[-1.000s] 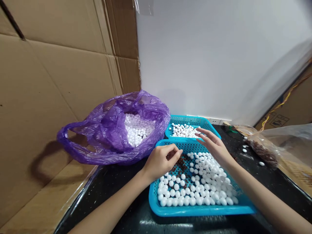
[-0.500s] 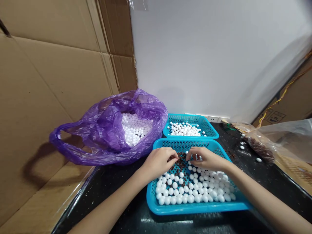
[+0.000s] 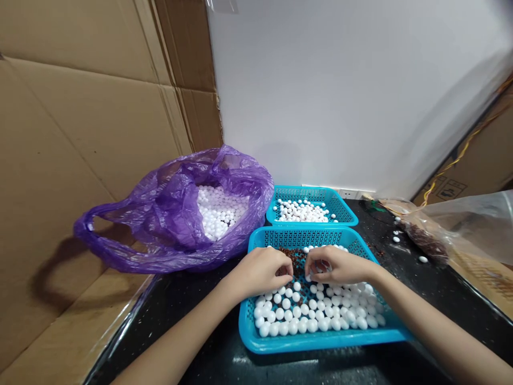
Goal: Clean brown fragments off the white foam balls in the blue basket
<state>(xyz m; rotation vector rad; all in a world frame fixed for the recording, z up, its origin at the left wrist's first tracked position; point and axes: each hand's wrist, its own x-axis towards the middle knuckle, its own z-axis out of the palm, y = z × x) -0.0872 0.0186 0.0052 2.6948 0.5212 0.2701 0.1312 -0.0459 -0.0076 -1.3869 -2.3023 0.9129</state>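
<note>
Over the front blue plastic basket (image 3: 320, 342) my left hand (image 3: 266, 271) and my right hand (image 3: 339, 266) face each other, a small gap apart. My left fingers are curled in toward the thumb; whatever they pinch is hidden. The right thumb and fingers are pinched, with a white ball (image 3: 308, 278) showing at their tips. Many small white balls (image 3: 312, 325) fill the basket's near side and right side. Dark brown crumbly bits (image 3: 294, 258) lie between and behind my hands on the basket's mesh floor.
Left of the basket, a purple plastic bag (image 3: 176, 214) gapes over more white balls. A second blue basket (image 3: 340, 206) with white balls stands behind. On the black tabletop (image 3: 192, 321), to the right, are loose balls and a clear bag of brown material (image 3: 427, 240). Cardboard (image 3: 80, 123) walls the left.
Both hands have come slightly nearer to me within the basket, uncovering white balls behind the right one. The view has shifted a little.
</note>
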